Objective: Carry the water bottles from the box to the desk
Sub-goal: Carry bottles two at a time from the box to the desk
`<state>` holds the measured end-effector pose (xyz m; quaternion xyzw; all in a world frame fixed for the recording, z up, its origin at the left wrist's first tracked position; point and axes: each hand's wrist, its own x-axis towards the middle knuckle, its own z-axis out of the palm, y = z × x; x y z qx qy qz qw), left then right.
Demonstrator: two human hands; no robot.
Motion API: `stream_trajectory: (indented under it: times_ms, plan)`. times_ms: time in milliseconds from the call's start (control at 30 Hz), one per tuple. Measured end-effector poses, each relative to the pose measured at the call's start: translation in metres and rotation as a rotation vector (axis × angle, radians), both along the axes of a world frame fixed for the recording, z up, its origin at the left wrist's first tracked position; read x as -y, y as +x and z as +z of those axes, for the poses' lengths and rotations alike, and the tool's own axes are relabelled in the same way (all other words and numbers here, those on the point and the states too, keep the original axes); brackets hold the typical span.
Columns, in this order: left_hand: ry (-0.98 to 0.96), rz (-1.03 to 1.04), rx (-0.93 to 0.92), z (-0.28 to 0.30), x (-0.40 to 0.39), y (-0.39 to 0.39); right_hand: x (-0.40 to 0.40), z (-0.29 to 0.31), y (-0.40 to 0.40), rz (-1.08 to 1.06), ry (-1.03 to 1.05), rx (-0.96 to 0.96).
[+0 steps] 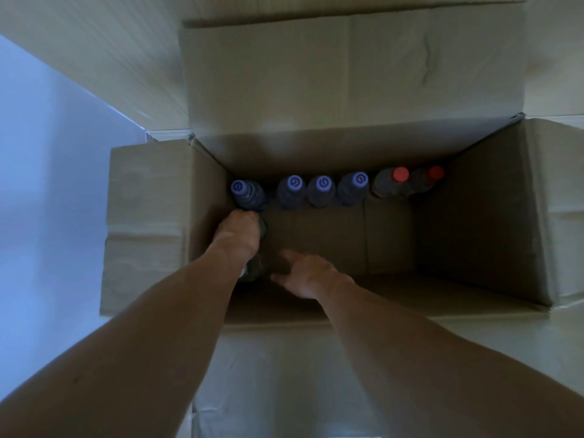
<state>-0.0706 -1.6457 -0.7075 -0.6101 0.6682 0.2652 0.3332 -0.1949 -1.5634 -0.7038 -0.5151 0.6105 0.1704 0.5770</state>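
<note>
An open cardboard box (pixel 474 216) is seen from above. Along its far wall stand several blue-capped water bottles (pixel 320 191) and two red-capped bottles (pixel 399 181). My left hand (pixel 237 232) reaches down at the box's left side. Its fingers curl over the top of a water bottle (pixel 262 227) that is mostly hidden beneath it, just in front of the leftmost blue-capped bottle (pixel 246 192). Another clear bottle (pixel 252 270) shows under my left wrist. My right hand (pixel 305 275) is low in the box with fingers spread toward that bottle, holding nothing.
The box's flaps are folded outward: a large far flap (pixel 347 74), a left flap (pixel 145 222) and a right flap (pixel 562 200). The box floor (pixel 363 238) at the middle and right is bare cardboard. A pale wall (pixel 47 153) runs along the left.
</note>
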Motion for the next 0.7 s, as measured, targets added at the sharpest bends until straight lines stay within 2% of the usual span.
stream_trajectory:
  times_ms: [200, 700]
  plan:
    - [-0.011, -0.006, -0.009, -0.006, 0.006, 0.002, -0.009, -0.013, 0.029, 0.007, 0.044, 0.139]
    - [-0.056, -0.022, -0.016, -0.001, 0.005, 0.006, -0.011, -0.012, 0.015, 0.052, 0.034, 0.045]
